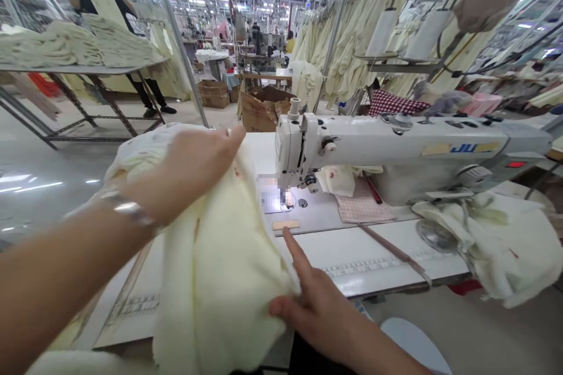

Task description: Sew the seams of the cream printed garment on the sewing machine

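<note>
Far left of and behind the white sewing machine [352,137], a metal-legged table [152,65] bears heaped cream fabric [74,44]; a person [108,3] stands behind it. Bare floor [74,170] lies open between this table and the machine's workstation.

Left of the machine, the left hand [193,167], slightly blurred, is clenched on the upper part of a cream cloth [233,258]. That cloth hangs in front and left of the needle area, over the worktable's edge. Behind the machine's left end sits an open cardboard box [259,112], its contents unclear.

In front of the needle area, the right hand [321,304] has thumb on the cloth and forefinger extended towards a tan strip [285,225]; its other fingers are hidden, so I cannot tell whether they grip. A ruler strip [360,269], figures unreadable, runs along the front edge. Under the machine's arm lies pink checked cloth [363,202]. Blue letters on the arm read "JU", the rest taped over. At its right end, a bunched cream garment [510,252] overhangs the edge.
</note>
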### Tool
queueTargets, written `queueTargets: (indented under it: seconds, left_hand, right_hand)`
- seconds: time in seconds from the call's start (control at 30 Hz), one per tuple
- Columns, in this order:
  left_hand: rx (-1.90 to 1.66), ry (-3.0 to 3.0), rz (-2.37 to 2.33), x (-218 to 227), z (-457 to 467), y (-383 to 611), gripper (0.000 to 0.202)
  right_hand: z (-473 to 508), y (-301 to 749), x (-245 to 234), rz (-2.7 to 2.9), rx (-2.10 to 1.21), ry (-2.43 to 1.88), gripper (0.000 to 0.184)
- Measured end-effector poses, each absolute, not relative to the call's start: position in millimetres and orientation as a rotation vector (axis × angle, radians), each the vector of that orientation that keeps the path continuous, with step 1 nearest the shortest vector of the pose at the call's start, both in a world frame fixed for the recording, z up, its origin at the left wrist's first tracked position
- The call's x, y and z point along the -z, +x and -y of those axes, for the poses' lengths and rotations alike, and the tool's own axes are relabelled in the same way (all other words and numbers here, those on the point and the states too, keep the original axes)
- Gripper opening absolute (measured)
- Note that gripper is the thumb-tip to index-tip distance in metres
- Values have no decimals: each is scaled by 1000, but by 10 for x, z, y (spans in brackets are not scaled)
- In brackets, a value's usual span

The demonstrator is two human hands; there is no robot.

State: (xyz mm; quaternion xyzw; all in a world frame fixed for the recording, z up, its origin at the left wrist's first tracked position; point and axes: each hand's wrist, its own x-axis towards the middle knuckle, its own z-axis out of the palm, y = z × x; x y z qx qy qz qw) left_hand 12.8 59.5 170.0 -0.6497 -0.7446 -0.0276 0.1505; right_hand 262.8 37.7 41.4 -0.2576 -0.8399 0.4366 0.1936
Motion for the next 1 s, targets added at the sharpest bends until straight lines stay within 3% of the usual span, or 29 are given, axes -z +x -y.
queueTargets:
  seconds: [0.03, 0.1, 0.17, 0.4, 0.57, 0.7, 0.77, 0.83, 0.93, 1.0]
  left_hand:
    - [8, -1885, 2134, -1576, -742, 142, 23]
    - [-21, -1975, 2126, -1304, -926, 169, 20]
    - [-39, -2136, 2111, -1062, -951, 207, 14]
    - [36, -2839, 2068, -747, -648, 365, 15]
    - [318, -2879, 2097, -727, -726, 390, 8]
    - [406, -2629, 2007, -493, -813, 524, 13]
    - [519, -2535, 1943, -327, -796, 579, 20]
    - [634, -2481, 1926, -194, -739, 590, 21]
    - [726, -2504, 1942, -113, -640, 546, 16]
    - [742, -2564, 1915, -120, -598, 515, 14]
  right_hand:
    - [-450, 2648, -360, 2409, -1026, -778, 76]
    - [-594, 2693, -279, 2475, -682, -774, 43]
    - [-699, 2725, -239, 2521, -518, -669, 16]
    - [-756, 2668, -175, 2694, -405, -589, 12]
    - [-673, 2685, -111, 2684, -457, -512, 15]
    - [-601, 2571, -80, 2661, -460, -415, 39]
    - [-577, 2499, -79, 2632, -430, -427, 39]
    - [-550, 2463, -80, 2491, -602, -441, 24]
    - [-479, 2491, -54, 2001, -1349, -584, 9]
    - [-416, 2540, -15, 1624, -1801, -701, 18]
